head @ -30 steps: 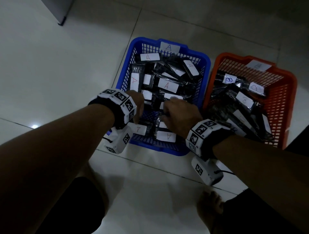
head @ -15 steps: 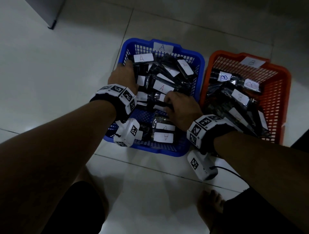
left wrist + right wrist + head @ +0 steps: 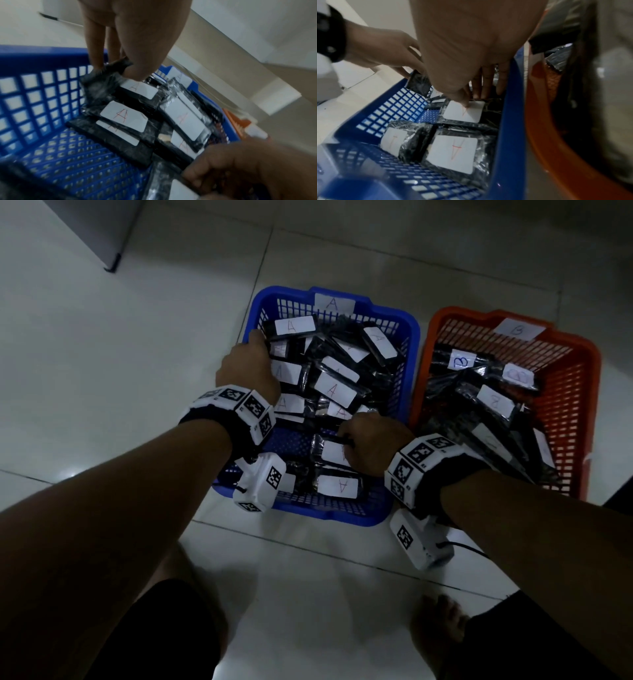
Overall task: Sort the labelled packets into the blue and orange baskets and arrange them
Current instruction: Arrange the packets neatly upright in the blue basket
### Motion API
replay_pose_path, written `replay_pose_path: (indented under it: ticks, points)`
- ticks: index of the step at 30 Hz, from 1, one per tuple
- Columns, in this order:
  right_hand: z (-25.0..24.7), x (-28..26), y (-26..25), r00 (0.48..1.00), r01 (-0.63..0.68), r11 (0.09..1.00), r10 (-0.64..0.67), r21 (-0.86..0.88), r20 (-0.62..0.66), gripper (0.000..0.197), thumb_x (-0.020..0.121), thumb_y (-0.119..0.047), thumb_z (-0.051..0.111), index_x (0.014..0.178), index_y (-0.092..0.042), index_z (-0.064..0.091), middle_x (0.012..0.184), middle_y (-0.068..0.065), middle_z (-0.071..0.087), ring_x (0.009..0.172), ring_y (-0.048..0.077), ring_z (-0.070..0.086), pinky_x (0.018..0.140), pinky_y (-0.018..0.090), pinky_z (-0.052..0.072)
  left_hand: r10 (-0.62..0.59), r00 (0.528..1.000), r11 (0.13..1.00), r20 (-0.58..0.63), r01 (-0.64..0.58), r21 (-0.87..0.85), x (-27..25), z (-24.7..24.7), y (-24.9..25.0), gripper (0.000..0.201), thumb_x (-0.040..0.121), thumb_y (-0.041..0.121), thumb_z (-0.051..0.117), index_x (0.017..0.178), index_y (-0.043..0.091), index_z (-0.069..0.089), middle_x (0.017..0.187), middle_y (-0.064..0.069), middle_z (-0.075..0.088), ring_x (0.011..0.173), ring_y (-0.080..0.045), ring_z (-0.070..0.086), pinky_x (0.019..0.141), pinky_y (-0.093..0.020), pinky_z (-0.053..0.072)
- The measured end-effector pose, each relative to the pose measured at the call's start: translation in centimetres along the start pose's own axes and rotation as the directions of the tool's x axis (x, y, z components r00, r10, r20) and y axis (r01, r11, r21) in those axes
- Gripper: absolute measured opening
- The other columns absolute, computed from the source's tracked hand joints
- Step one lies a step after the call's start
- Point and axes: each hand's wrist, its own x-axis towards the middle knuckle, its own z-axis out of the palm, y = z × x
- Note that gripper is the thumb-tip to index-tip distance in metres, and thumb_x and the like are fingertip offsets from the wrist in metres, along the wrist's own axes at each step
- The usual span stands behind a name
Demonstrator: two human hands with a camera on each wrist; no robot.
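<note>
Pale floor tiles [image 3: 102, 354] are running under everything, pretty dim lighting, and two plastic baskets are sitting side by side on them. Blue basket [image 3: 409, 337] is on the left with an "A" tag on its far rim, orange basket [image 3: 591, 392] is right beside it with a "B" tag. Both are holding black plastic-wrapped packets with white labels: the A packets [image 3: 334, 390] are lying jumbled in the blue one, the B packets [image 3: 495, 402] are piling up in the orange one.

Both hands are working inside the blue basket. Left hand [image 3: 248, 368] is reaching to the far left corner, and the left wrist view is showing its thumb and fingers pinching the end of an A packet [image 3: 109, 75] against the mesh wall. Right hand [image 3: 375, 443] is sitting near the front right, thumb pressing on the label of another A packet [image 3: 464, 113] while the fingers are curling round its far edge.

Bare feet [image 3: 438, 625] are showing at the bottom.
</note>
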Motion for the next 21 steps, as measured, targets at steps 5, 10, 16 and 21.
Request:
replay_pose_path:
  ticks: [5,10,16,21]
  points:
    - [-0.4,0.0,-0.2,1.0,-0.012,0.998,0.013,0.056,-0.01,0.03,0.079,-0.045,0.062,0.098,-0.021,0.061,0.099,-0.001,0.064,0.091,0.021,0.062,0.08,0.035,0.055,0.058,0.997,0.963,-0.05,-0.069,-0.261,-0.6,-1.1,-1.8,0.027,0.084,0.022,0.062,0.105,0.006,0.057,0.096,-0.012,0.067,0.081,-0.022,0.059,0.062,-0.021,0.036]
    - [-0.7,0.4,-0.5,0.998,-0.042,0.996,0.047,0.08,-0.05,0.029,0.079,-0.052,0.061,0.082,-0.024,0.061,0.081,-0.006,0.063,0.079,0.017,0.063,0.07,0.029,0.054,0.029,0.999,0.897,-0.025,-0.037,-0.44,-1.1,-2.0,-2.3,0.029,0.076,0.03,0.069,0.087,0.016,0.046,0.075,0.004,0.058,0.058,-0.004,0.047,0.043,-0.003,0.032]
    - [-1.1,0.9,-0.9,0.925,-0.027,0.991,0.075,0.132,-0.373,0.027,0.089,-0.035,0.059,0.109,-0.02,0.048,0.112,0.003,0.054,0.094,0.027,0.059,0.076,0.04,0.053,0.063,0.997,0.812,0.041,-0.027,-0.583,-1.4,-1.6,-2.5,0.03,0.077,0.028,0.065,0.07,0.024,0.036,0.066,0.005,0.054,0.06,-0.013,0.052,0.055,-0.023,0.043]
    - [-0.6,1.6,-0.6,0.896,-0.075,0.991,0.116,0.113,-0.428,0.04,0.09,-0.035,0.059,0.124,-0.019,0.047,0.126,0.006,0.044,0.107,0.028,0.054,0.075,0.035,0.047,0.463,0.853,0.856,0.24,-0.36,-0.372,-2.7,-0.9,-2.5,0.031,0.072,0.016,0.069,0.07,0.018,0.038,0.062,0.008,0.049,0.055,-0.004,0.045,0.057,-0.022,0.034]
